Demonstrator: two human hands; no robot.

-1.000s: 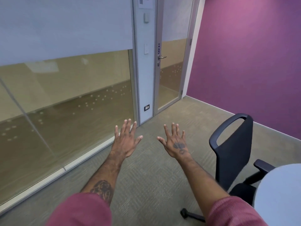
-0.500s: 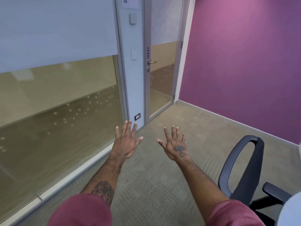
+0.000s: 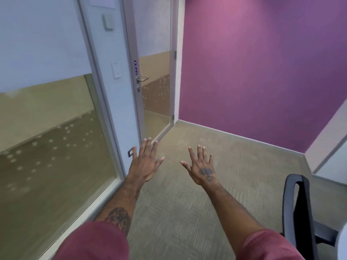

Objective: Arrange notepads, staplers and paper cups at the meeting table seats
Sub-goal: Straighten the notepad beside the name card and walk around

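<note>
Grey-green carpet (image 3: 178, 212) lies beneath the left hand (image 3: 145, 166) and the right hand (image 3: 201, 170). The two are side by side, apart, with fingers straight and spread, gripping nothing. No notepad, stapler or paper cup is in view. A black office chair (image 3: 298, 212) stands to the lower right of the right hand, and a white sliver of surface (image 3: 343, 246) lies past it, so the right hand is nearer. A glass partition (image 3: 56, 147) bounds the left hand's side. Ahead of both is open floor.

- The chair (image 3: 290, 212) slides to the lower right edge of view, more side-on.
- The table (image 3: 342, 244) shrinks from a broad white corner to a sliver.
- The door (image 3: 155, 72) looms larger and shifts left.
- A pale wall (image 3: 330, 147) comes in at the right.
</note>
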